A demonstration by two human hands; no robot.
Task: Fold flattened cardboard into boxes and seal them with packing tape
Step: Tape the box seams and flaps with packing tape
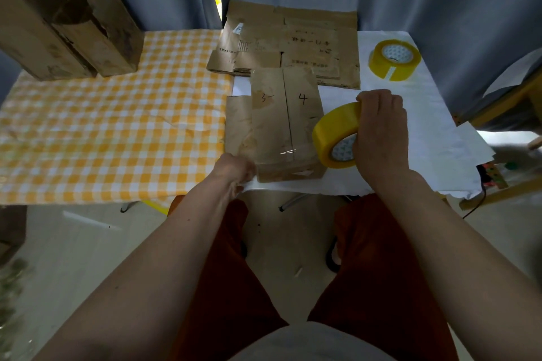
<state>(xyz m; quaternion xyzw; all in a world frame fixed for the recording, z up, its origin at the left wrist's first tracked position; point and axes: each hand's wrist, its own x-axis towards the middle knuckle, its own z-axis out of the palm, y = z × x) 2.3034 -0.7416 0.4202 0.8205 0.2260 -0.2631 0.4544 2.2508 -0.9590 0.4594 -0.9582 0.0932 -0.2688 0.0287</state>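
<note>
A bench point(410, 138) under white paper stands before grey curtains. At its near edge the left hand point(234, 168) grips the folded cardboard box's point(286, 126) corner; the right hand point(381, 132) clamps a yellow tape roll point(331, 132) beside it. The box looks light and stiff but crushable: hold its edges. A spare tape roll point(394, 58) sits beyond.

Handwritten "3" and "4" on box point(286, 123) top flaps.
</note>
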